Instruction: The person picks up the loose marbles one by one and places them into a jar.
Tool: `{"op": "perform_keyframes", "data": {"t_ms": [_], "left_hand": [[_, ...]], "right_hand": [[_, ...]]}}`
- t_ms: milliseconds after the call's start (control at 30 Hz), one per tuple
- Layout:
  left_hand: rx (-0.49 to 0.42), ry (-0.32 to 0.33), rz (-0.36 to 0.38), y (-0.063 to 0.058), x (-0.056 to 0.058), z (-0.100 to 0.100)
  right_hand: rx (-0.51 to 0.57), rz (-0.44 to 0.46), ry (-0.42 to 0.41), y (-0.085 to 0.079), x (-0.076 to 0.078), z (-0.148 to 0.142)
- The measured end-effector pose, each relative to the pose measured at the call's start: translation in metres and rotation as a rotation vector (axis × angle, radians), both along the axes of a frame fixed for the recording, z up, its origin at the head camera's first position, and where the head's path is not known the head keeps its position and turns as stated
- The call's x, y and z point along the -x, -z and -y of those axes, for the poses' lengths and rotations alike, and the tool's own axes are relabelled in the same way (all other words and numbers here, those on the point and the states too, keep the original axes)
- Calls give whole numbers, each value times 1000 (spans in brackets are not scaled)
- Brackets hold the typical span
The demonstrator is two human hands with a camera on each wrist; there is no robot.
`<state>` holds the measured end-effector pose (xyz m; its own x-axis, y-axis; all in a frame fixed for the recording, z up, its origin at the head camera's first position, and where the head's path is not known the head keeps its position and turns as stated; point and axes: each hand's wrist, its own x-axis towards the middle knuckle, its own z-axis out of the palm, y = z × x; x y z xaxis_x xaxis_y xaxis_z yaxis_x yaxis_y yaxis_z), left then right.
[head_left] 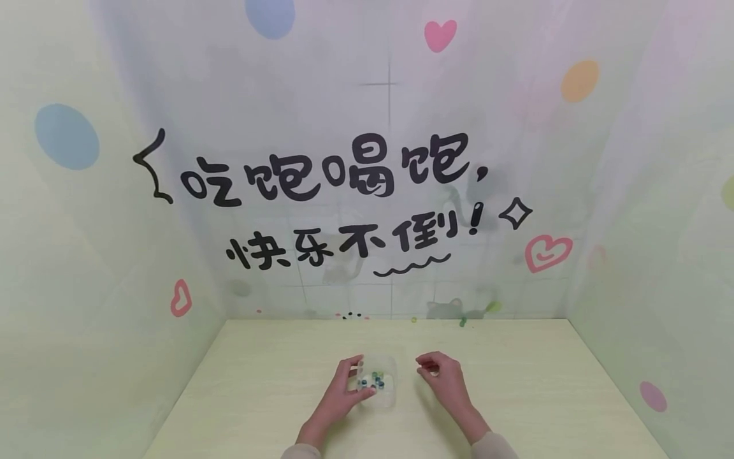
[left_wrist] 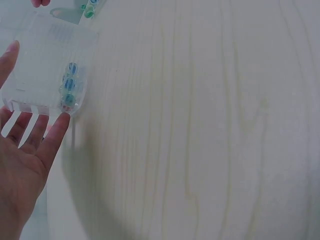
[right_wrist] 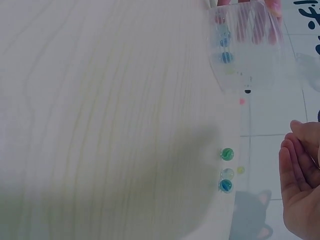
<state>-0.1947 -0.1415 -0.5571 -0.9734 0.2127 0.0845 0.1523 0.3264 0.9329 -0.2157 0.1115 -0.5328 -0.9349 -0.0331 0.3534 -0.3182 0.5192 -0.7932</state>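
My left hand grips a small clear plastic box by its left side, fingers behind and thumb at the front. Several glass marbles, blue and green, lie in the box; in the left wrist view the marbles are gathered along one side. To the right of the box and apart from it, my right hand hovers with loosely bent fingers. Nothing shows between its thumb and fingers in the right wrist view.
In the right wrist view a green marble, a clear marble and a blue marble appear near the far edge of the pale wooden table. A printed curtain encloses the back and sides.
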Motion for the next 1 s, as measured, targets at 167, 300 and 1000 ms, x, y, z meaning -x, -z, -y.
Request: {"op": "perform_keyframes", "data": {"t_ms": [167, 300, 1000], "left_hand": [[1, 2, 5, 0, 1, 0], [-1, 3, 1, 1, 2, 0], [18, 5, 0, 0, 0, -1]], "right_hand": [[6, 7, 20, 3, 4, -8], [13, 32, 42, 6, 7, -15], [62, 133, 116, 29, 16, -27]]}}
